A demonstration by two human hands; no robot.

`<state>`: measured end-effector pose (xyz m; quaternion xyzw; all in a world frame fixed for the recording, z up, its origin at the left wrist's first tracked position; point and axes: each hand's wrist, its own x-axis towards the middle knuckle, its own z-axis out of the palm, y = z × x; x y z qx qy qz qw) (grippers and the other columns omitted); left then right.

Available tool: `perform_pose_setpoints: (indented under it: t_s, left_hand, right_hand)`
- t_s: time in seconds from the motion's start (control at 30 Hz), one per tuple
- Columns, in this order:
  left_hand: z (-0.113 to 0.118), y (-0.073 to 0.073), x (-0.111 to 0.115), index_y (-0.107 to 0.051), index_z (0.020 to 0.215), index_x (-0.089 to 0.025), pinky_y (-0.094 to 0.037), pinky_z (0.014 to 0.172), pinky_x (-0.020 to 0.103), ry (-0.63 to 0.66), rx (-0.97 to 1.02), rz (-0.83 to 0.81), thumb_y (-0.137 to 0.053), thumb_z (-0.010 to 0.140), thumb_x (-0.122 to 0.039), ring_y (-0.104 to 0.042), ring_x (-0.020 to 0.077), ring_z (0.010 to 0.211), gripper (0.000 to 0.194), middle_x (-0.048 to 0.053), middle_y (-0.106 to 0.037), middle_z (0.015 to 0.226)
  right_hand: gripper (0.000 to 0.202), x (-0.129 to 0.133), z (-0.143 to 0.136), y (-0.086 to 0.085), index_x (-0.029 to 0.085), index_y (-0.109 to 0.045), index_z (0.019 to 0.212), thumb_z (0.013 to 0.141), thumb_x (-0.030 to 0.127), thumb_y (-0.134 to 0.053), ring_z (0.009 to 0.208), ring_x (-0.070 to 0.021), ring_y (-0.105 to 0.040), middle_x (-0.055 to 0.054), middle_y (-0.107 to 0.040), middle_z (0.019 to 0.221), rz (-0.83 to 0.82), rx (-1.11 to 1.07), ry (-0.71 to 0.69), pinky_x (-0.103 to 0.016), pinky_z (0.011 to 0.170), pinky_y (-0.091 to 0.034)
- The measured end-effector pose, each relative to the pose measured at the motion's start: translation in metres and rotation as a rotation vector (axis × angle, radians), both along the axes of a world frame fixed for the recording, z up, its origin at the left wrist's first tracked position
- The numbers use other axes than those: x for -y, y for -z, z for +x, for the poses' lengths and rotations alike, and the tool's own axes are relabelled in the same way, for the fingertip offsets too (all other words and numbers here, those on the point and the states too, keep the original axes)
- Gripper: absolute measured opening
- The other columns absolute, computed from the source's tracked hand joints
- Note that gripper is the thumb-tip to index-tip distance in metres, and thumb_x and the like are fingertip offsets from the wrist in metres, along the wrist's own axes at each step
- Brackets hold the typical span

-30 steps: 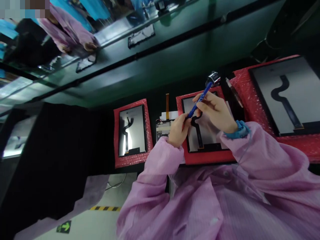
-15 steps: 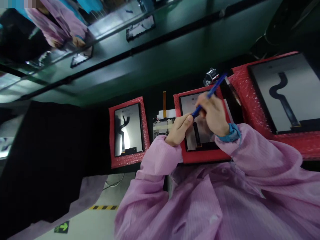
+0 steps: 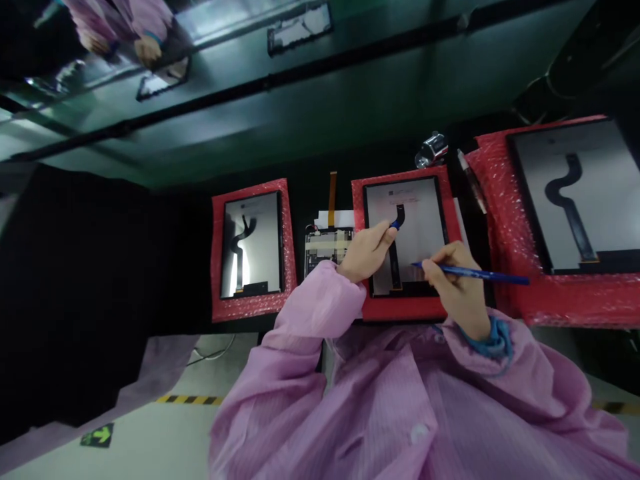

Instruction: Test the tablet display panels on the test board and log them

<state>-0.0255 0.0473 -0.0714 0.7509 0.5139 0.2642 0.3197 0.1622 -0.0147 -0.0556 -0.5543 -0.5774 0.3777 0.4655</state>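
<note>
My right hand grips a blue pen, its tip pointing left just over the pale back of the middle display panel. Between the thumb and fingers of my left hand is a small blue pen cap, mostly hidden. That hand is over the panel's left part, beside a black ribbon cable that runs up the panel and bends near its top. Red bubble wrap lies under the panel.
Another panel on red wrap lies left, and a larger one right. An opened device with an orange flex cable sits between. A metal cylinder and a pen-like tool lie behind. A co-worker's hands show at upper left.
My right hand has pulled the pen away from the cap and swung down to the right, its tip now leftward. My left hand keeps the cap. The view has shifted slightly.
</note>
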Motion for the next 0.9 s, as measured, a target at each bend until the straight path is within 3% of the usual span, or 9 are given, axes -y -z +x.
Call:
perform_pose_setpoints:
  t_s: [0.17,0.3,0.57,0.73,0.83,0.9]
  left_hand:
    - [-0.001,0.001,0.001,-0.035,0.075,-0.025,-0.032,0.058,0.029,0.017,0.002,0.007,-0.017,0.105,-0.065,-0.047,0.0141,0.059,0.054,-0.002,-0.048,0.064]
    - [-0.001,0.000,0.001,-0.034,0.075,-0.025,-0.031,0.058,0.029,0.025,0.024,0.013,-0.019,0.107,-0.059,-0.045,0.0138,0.058,0.049,-0.003,-0.046,0.063]
    - [-0.001,0.000,0.002,-0.035,0.076,-0.024,-0.031,0.059,0.028,0.020,0.006,-0.013,-0.029,0.110,-0.047,-0.046,0.0132,0.059,0.041,-0.004,-0.048,0.064]
    - [-0.002,0.000,0.002,-0.037,0.076,-0.024,-0.032,0.061,0.028,0.019,0.002,-0.022,-0.032,0.109,-0.045,-0.047,0.0135,0.062,0.040,-0.003,-0.049,0.066]
    - [-0.003,0.001,0.002,-0.039,0.076,-0.024,-0.031,0.060,0.028,0.023,-0.008,-0.011,-0.030,0.109,-0.048,-0.048,0.0140,0.062,0.042,-0.002,-0.049,0.067]
    - [-0.003,0.002,0.002,-0.038,0.076,-0.024,-0.030,0.059,0.029,0.026,-0.010,0.005,-0.026,0.108,-0.055,-0.047,0.0146,0.060,0.046,-0.002,-0.049,0.065]
  right_hand:
    - [0.037,0.011,0.000,0.015,0.023,-0.042,0.062,0.093,0.033,-0.060,0.045,-0.0098,-0.044,0.005,-0.047,0.052,0.059,0.207,-0.045,-0.025,0.049,-0.035]
    - [0.038,0.008,-0.003,0.016,0.023,-0.041,0.062,0.093,0.033,-0.060,0.045,-0.0094,-0.042,0.005,-0.047,0.051,0.090,0.283,-0.115,-0.024,0.050,-0.036]
    - [0.038,0.007,-0.004,0.017,0.023,-0.037,0.061,0.091,0.033,-0.058,0.044,-0.0086,-0.035,0.006,-0.039,0.050,0.101,0.335,-0.120,-0.024,0.048,-0.032]
    - [0.034,0.013,-0.002,0.014,0.022,-0.045,0.063,0.092,0.033,-0.061,0.047,-0.0104,-0.049,0.004,-0.051,0.055,0.045,0.122,-0.047,-0.024,0.048,-0.039]
    - [0.018,0.021,0.011,0.003,0.023,-0.061,0.082,0.095,0.035,-0.061,0.054,-0.0141,-0.061,0.001,-0.063,0.068,0.042,-0.129,-0.008,-0.027,0.050,-0.048]
    - [0.009,0.023,0.030,-0.006,0.025,-0.067,0.092,0.095,0.032,-0.062,0.061,-0.0165,-0.064,-0.003,-0.067,0.078,0.149,-0.144,-0.009,-0.032,0.055,-0.052]
